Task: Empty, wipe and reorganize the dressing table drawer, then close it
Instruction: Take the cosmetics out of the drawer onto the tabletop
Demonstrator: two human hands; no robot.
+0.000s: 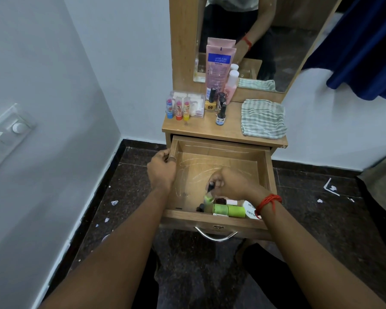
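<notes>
**Drawer open, your right hand on a small bottle**

The drawer (268,172) stands pulled out at the centre of the frame, below the dressing table top (227,130). Your right hand (231,184) is inside it, fingers curled round a small dark-capped bottle (210,186), which is blurred. It is just above the cluster at the front wall: a green tube (230,211), a white jar (250,210) and a few small bottles. Your left hand (162,166) grips the drawer's left wall, fingers curled over its edge. On the top, a striped cloth (263,119) lies at the right. Three lip balms (178,108), nail polish bottles (221,114) and a pink tube (218,63) stand at the left, before the mirror (288,41).
</notes>
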